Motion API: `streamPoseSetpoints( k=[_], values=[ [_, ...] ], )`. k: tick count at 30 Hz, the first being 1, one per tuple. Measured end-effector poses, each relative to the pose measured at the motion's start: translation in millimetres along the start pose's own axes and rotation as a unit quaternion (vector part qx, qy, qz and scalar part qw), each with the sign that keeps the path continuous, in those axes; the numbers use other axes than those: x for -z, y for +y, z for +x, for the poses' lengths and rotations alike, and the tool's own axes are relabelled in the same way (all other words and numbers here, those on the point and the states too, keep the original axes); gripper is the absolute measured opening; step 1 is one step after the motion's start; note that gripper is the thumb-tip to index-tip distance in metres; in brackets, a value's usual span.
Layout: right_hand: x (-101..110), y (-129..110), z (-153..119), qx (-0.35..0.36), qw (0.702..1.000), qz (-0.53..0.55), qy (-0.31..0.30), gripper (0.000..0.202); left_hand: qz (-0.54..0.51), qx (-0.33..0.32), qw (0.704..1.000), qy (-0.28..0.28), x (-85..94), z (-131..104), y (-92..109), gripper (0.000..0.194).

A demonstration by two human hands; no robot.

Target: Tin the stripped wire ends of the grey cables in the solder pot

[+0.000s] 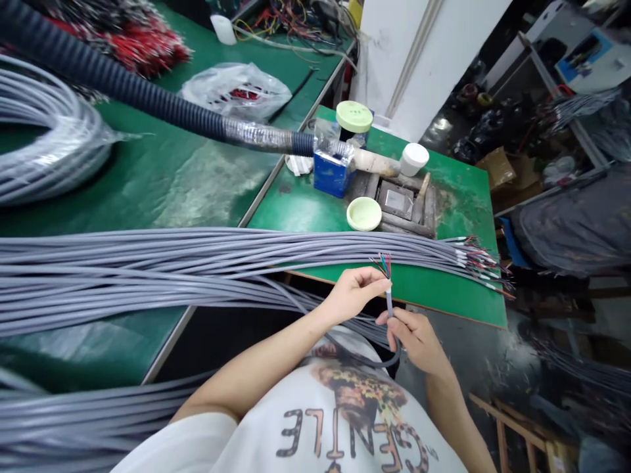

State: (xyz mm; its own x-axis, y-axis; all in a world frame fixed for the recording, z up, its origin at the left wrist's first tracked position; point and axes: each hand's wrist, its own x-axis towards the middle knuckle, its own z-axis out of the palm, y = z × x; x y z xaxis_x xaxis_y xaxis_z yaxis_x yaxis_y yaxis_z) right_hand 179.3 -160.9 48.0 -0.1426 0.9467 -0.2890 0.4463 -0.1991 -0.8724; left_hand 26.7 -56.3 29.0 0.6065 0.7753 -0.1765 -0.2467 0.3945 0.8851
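Observation:
A grey cable (389, 303) stands upright in front of my shirt, its stripped end fanning into several thin coloured wires (386, 264). My left hand (355, 290) pinches it at the base of the wires, by a white band. Lower down, the fingers of my right hand (414, 334) are closed round the grey jacket. Below that hand, the cable bends back toward my left. Just beyond my hands lies a long bundle of grey cables (315, 253), with wire ends (486, 264) bared at the right.
A black corrugated hose (162, 98) crosses above the green table (276, 207) to a blue box (331, 174). Nearby are a pale green bowl (363, 214), a white cup (414, 158) and a small metal pot (397, 199). A coiled cable (54, 144) lies at left.

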Motion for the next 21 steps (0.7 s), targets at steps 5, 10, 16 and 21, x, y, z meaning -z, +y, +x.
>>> streamPoseSetpoints(
  k=[5, 10, 16, 21],
  values=[
    [-2.3, 1.5, 8.3, 0.002, 0.998, 0.031, 0.062, 0.034, -0.050, 0.013, 0.998, -0.018, -6.1, -1.9, -6.4, 0.031],
    [-7.4, 4.0, 13.2, 0.002, 0.992, 0.077, 0.103, 0.033, -0.109, -0.002, 0.993, 0.043, -5.9, 0.2, -9.8, 0.027],
    [-8.8, 5.8, 14.9, -0.005, 0.989, 0.104, 0.103, 0.033, -0.122, -0.003, 0.987, 0.108, -3.2, 2.0, -6.4, 0.024],
    [-10.3, 5.0, 15.9, -0.005, 0.989, 0.109, 0.103, 0.033, -0.138, -0.004, 0.983, 0.122, -8.2, 1.7, -5.4, 0.022]
  ],
)
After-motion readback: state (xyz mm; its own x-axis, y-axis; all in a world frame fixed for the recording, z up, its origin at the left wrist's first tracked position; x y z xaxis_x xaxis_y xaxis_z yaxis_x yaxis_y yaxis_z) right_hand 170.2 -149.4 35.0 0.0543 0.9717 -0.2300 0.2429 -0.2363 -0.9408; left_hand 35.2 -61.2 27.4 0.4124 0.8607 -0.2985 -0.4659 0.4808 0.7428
